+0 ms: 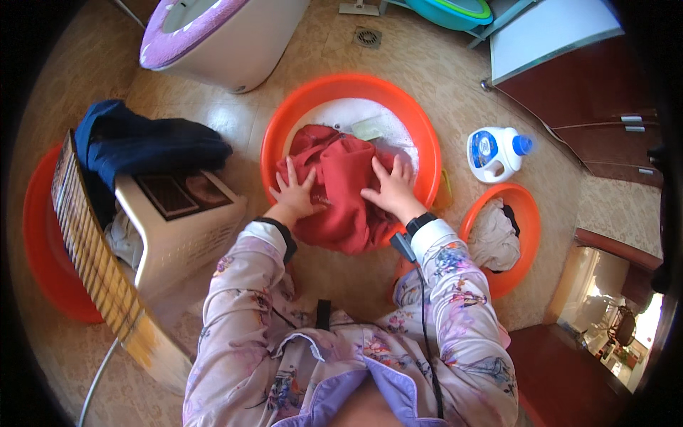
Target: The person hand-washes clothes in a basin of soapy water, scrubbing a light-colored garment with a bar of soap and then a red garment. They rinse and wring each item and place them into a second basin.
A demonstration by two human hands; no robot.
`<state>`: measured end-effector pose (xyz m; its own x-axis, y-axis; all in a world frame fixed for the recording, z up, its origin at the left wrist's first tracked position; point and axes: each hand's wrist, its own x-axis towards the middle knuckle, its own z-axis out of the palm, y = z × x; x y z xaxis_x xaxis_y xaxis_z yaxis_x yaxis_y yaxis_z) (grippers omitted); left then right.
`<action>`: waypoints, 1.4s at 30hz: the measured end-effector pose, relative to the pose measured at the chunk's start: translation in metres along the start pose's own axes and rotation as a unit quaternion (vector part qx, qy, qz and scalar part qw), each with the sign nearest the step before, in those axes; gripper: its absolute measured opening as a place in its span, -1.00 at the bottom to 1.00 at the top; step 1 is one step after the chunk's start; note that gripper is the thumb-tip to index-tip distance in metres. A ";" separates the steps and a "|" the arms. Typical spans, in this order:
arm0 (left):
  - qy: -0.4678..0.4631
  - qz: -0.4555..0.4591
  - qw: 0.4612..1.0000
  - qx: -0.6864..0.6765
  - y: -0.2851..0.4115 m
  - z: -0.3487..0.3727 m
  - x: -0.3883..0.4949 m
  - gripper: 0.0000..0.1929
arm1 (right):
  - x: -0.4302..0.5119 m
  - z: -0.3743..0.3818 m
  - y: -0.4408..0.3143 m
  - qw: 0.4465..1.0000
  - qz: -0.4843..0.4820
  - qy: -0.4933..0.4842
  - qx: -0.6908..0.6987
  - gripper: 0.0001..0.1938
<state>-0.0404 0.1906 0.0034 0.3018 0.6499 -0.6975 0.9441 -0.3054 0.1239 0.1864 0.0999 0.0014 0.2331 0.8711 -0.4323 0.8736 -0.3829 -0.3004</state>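
Observation:
A large orange plastic basin (352, 84) stands on the floor in front of me, with white suds (333, 109) inside. Wet red cloth (347, 171) is bunched in it and droops over the near rim. On the cloth's left side rests my left hand (295, 196), fingers spread and not closed on it. My right hand (396, 188) lies at the cloth's right side near the rim, thumb and fingers apart. Beyond the cloth, a pale green block (369, 128), possibly soap, sits in the suds. The basin's bottom is hidden.
Left are a wooden washboard (101, 256), a white plastic basket (181, 240), a dark blue garment (144, 141) and another orange basin (40, 229). Right are a detergent bottle (488, 152) and a smaller orange basin (525, 275) holding grey cloth (493, 240). A toilet (235, 48) stands beyond.

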 end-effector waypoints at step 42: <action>-0.213 0.117 0.950 0.196 -0.029 0.039 0.037 0.11 | -0.007 0.058 0.047 0.937 -0.011 -0.344 -0.061 0.06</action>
<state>-0.0617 0.1968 -0.0535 0.3371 0.2166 -0.9162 0.7106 -0.6969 0.0967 0.2012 0.0576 -0.0591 -0.0794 0.4583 -0.8852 0.9267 -0.2932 -0.2349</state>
